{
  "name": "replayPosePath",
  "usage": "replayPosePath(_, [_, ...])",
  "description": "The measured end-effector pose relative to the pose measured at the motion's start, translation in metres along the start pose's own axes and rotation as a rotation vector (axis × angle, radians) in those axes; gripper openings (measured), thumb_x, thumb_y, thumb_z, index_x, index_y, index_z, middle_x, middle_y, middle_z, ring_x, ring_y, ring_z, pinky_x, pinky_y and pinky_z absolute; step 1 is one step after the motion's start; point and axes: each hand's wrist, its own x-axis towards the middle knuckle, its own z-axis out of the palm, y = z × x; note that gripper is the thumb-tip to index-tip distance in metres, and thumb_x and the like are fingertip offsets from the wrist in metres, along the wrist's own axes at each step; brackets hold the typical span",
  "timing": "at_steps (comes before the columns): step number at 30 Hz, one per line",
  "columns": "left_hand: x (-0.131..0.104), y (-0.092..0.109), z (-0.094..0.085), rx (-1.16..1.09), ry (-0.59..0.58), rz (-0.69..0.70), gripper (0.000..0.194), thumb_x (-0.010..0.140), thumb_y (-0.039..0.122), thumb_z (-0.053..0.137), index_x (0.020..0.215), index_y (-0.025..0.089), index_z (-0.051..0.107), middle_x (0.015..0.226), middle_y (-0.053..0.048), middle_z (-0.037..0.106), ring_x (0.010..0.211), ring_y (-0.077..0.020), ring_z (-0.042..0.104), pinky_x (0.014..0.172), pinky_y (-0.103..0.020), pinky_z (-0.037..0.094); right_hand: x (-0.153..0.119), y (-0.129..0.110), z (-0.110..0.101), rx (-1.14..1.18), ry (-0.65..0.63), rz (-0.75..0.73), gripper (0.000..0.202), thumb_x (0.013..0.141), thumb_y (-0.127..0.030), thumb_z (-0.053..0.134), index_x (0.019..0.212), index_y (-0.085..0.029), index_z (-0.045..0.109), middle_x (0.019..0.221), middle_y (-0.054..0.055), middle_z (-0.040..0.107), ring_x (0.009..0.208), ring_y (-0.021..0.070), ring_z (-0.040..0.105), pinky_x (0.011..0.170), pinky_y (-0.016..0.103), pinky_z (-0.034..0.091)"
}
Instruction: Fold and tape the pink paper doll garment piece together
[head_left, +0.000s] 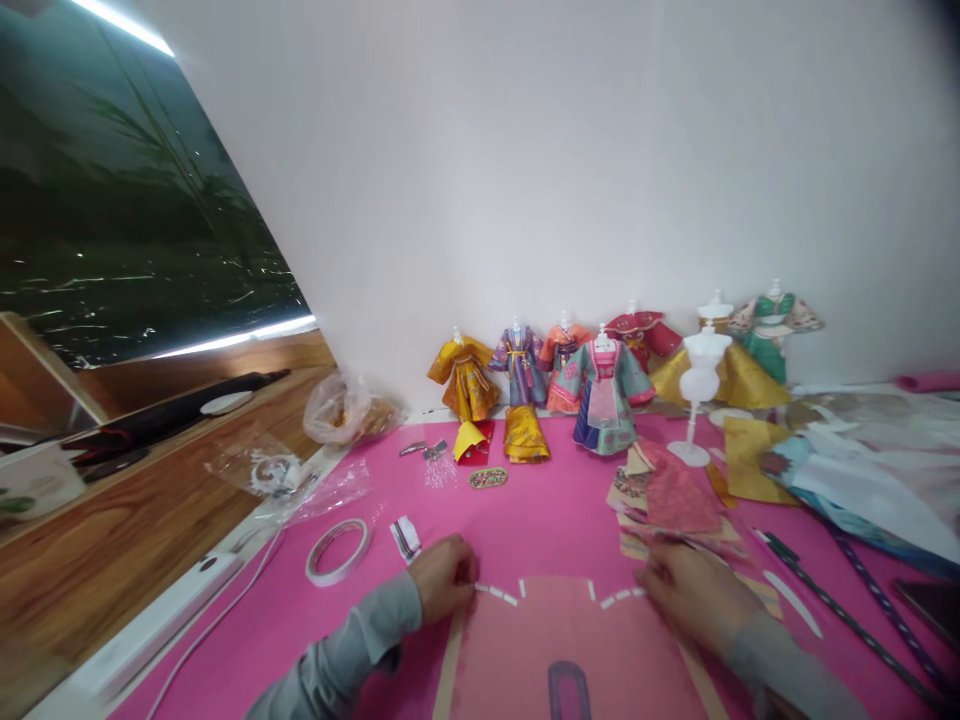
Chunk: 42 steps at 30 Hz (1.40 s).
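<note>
Bright pink work surface, set against a pale wall. Left hand and right hand: fingers curled at opposite upper corners of one flat pink garment-shaped piece with short white strips; whether either pinched it could not be told. Piece lay between both, about equally near, its midline running toward the body. Beyond stood miniature patterned robes.

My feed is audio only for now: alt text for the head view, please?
Two hands, left and right, at the upper corners of a pink cloth with white strips; tape roll to the left, dressed doll forms behind, against a white wall.
</note>
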Motion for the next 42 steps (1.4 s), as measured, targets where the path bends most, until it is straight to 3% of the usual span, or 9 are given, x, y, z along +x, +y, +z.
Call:
replayPosePath(11, [-0.013,0.001,0.009,-0.309,0.043,-0.095,0.018,0.088,0.026,0.064,0.1,0.014,0.06,0.077,0.002,0.06,0.063,-0.0117,0.059,0.059,-0.027,0.051,-0.004,-0.005,0.001,0.005,-0.014,-0.028,0.024,0.082,-0.029,0.046,0.061,-0.022,0.055,0.071,0.009,0.069,0.07,0.0244,0.063,0.057,0.031,0.029])
replayPosePath(16, [-0.011,0.005,0.01,-0.368,0.146,-0.083,0.013,0.082,0.018,0.066,0.093,0.014,0.062,0.074,0.003,0.06,0.064,-0.0127,0.058,0.061,-0.027,0.048,-0.004,-0.005,0.004,0.03,0.02,-0.046,0.025,0.082,-0.027,0.046,0.059,-0.022,0.052,0.067,0.008,0.068,0.068,0.0247,0.062,0.057,0.032,0.027])
replayPosePath(20, [-0.017,0.015,0.01,-0.362,0.249,-0.034,0.017,0.076,0.007,0.055,0.089,0.013,0.065,0.071,0.001,0.063,0.064,-0.015,0.059,0.06,-0.026,0.044,-0.007,-0.014,0.002,0.087,0.049,-0.11,0.025,0.084,-0.027,0.043,0.062,-0.022,0.051,0.064,0.006,0.065,0.067,0.0228,0.061,0.059,0.031,0.028])
replayPosePath(25, [-0.034,0.031,0.006,-0.29,0.321,0.105,0.03,0.073,0.007,0.048,0.095,0.016,0.066,0.081,-0.004,0.068,0.075,-0.019,0.061,0.07,-0.029,0.044,-0.011,-0.032,0.004,0.194,0.048,-0.224,0.025,0.085,-0.032,0.044,0.069,-0.021,0.058,0.059,0.001,0.061,0.059,0.0183,0.057,0.057,0.03,0.031])
replayPosePath(30, [-0.042,0.043,0.007,-0.266,0.344,0.192,0.028,0.08,0.011,0.046,0.098,0.02,0.065,0.085,-0.006,0.068,0.076,-0.0195,0.061,0.072,-0.03,0.044,-0.016,-0.044,0.011,0.31,0.012,-0.316,0.016,0.081,-0.024,0.05,0.076,-0.02,0.064,0.068,0.002,0.067,0.063,0.0167,0.06,0.06,0.028,0.038])
replayPosePath(35, [-0.047,0.067,0.01,-0.32,0.322,0.237,0.024,0.083,0.013,0.049,0.099,0.021,0.064,0.083,-0.004,0.068,0.076,-0.018,0.061,0.073,-0.027,0.044,-0.024,-0.053,0.014,0.415,0.0,-0.496,0.017,0.078,-0.018,0.055,0.09,-0.016,0.067,0.091,0.008,0.067,0.089,0.0205,0.061,0.081,0.033,0.045])
replayPosePath(38, [-0.047,0.088,0.007,-0.471,0.272,0.261,0.017,0.083,0.015,0.055,0.095,0.021,0.065,0.077,-0.001,0.067,0.071,-0.0157,0.06,0.068,-0.024,0.044,-0.027,-0.058,0.013,0.494,-0.037,-0.59,0.026,0.077,-0.021,0.061,0.102,-0.017,0.067,0.107,0.009,0.066,0.104,0.0209,0.058,0.092,0.034,0.043])
replayPosePath(42, [-0.038,0.105,0.003,-0.961,0.159,0.266,0.021,0.078,0.031,0.07,0.092,0.016,0.066,0.069,0.0,0.063,0.066,-0.0148,0.056,0.065,-0.025,0.041,-0.029,-0.061,0.012,0.667,-0.126,-0.651,0.031,0.071,-0.017,0.067,0.101,-0.02,0.068,0.113,0.009,0.063,0.109,0.0224,0.057,0.094,0.035,0.042])
